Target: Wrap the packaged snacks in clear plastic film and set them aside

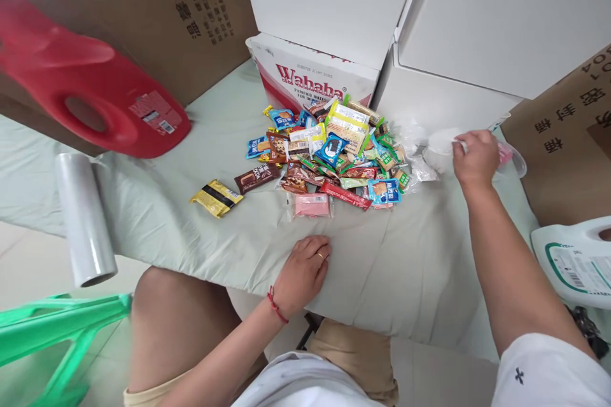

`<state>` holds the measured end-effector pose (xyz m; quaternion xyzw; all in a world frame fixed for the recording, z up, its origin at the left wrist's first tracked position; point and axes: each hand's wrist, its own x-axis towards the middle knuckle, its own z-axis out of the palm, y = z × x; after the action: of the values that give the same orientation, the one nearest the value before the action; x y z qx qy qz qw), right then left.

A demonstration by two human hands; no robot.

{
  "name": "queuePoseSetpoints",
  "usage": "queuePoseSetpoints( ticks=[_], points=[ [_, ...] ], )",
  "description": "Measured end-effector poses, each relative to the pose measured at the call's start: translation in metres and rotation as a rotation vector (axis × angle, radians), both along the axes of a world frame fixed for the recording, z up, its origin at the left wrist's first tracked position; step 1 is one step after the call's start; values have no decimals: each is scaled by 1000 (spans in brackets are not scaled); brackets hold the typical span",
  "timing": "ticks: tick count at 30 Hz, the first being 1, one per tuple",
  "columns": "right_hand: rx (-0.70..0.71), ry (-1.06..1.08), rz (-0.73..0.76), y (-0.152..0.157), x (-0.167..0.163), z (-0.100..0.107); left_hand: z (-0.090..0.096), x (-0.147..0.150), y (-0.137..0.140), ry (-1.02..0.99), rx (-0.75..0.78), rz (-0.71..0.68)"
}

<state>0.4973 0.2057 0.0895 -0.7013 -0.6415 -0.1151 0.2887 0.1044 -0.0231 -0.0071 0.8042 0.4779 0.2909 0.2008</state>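
My right hand (475, 156) reaches to the far right of the cloth-covered table, its thumb and fingers pinched at the edge of a smooth white rounded thing (440, 142), whose kind I cannot make out. Crumpled clear plastic (422, 168) lies against that thing's left side. My left hand (305, 270) rests on the near table edge, fingers curled together and nothing visible in them. Ahead of it is a heap of wrapped snacks (334, 149). A pink packet (311, 205) lies at the heap's near side; a yellow-and-black packet (216, 198) and a brown packet (258, 177) lie to the left.
Behind the heap stand a Wahaba-labelled carton (310, 73) and white boxes (458, 19). A red jug (95, 82) and a plastic film roll (88, 222) are left. A clear tub (518, 162) and white jug (577, 261) are right; a green stool (62, 324) stands lower left.
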Motion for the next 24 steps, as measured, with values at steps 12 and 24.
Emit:
queuePoseSetpoints(
  ticks=[12, 24],
  points=[
    [-77, 1557, 67, -226, -152, -54, 37, 54, -17, -891, -762, 193],
    [24, 1605, 90, -216, -138, -43, 17, 42, -5, -1431, -944, 419]
  ],
)
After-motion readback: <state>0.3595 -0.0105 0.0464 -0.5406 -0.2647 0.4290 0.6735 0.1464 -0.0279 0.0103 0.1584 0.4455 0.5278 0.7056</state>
